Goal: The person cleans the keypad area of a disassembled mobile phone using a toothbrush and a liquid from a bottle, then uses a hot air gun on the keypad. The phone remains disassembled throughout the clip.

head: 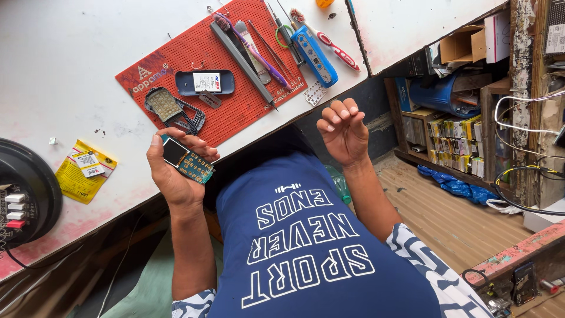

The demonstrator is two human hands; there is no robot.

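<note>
Two hands showed: the left hand (176, 171) and the right hand (342, 131). One bare phone board (187, 159) lay in the left. On the desk (65, 65) lay one red mat (235, 109), two toothbrushes, one purple (254, 52) and one red-handled (329, 41), one blue phone shell (205, 83), one keypad frame (170, 108), and one yellow packet (84, 171).

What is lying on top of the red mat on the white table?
On the red mat lie a dark blue phone cover, a grey keypad frame, a metal bar, a purple toothbrush and tweezers. The mat surface beneath them is hidden.
</note>
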